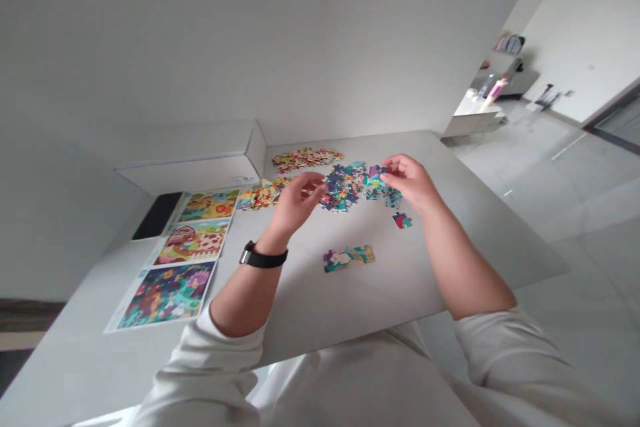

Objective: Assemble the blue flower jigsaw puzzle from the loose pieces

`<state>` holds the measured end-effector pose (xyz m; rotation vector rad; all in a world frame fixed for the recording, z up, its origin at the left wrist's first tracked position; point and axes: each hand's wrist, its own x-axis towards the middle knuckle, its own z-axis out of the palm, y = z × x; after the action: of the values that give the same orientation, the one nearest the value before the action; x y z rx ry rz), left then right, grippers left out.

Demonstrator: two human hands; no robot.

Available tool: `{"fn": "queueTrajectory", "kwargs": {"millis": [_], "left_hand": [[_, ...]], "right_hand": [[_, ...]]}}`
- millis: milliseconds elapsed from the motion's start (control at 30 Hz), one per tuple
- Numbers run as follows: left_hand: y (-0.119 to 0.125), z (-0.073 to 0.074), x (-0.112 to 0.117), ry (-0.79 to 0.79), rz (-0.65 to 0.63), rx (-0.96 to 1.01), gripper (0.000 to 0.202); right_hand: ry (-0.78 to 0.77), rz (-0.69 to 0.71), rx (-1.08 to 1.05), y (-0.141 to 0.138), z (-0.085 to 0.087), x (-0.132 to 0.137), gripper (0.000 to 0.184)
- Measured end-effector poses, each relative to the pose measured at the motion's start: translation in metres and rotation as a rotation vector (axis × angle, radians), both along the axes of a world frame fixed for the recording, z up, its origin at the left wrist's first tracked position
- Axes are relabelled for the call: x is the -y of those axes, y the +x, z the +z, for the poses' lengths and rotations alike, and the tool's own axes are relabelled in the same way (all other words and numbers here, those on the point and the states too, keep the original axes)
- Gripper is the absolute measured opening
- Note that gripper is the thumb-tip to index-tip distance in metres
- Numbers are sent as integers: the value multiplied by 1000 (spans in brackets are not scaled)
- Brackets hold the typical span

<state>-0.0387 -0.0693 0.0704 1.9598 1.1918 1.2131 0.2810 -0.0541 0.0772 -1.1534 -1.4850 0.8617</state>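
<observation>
My left hand [299, 203] hovers at the left edge of a pile of dark blue and teal jigsaw pieces [344, 183], thumb and forefinger curved and apart. Whether its fingertips touch a piece I cannot tell. At the pile's right side, my right hand [411, 181] pinches a purple puzzle piece [377, 172] between thumb and fingers. A loose red and blue piece [402, 221] lies below that hand. Nearer to me, a short joined strip of puzzle [349, 258] with a white animal lies flat on the table [320, 320].
Red-and-yellow puzzle pieces [306, 159] lie at the back, and orange-yellow ones [267, 193] behind my left hand. Three printed pictures [167, 295] form a column on the left, beside a black phone [158, 216]. A white box [200, 153] stands against the wall.
</observation>
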Motion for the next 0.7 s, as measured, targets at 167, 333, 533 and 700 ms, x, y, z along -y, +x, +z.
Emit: {"fn": "queueTrajectory", "kwargs": {"millis": [167,333,533,700], "left_hand": [[28,-40,17,-336,-159,318,42],[38,-62,23,-521,-168,401,47],[37,-67,22,-581,-208,456,44],[38,-72,20,-580,-214,470,41]], "right_hand": [[-240,99,-169,-52,-25,21,50],[-362,137,-202,-68,-52,30,55],[-332,192,-181,-73,-56,28,52],[-321,182,-149,-72,-62,28,50]]}}
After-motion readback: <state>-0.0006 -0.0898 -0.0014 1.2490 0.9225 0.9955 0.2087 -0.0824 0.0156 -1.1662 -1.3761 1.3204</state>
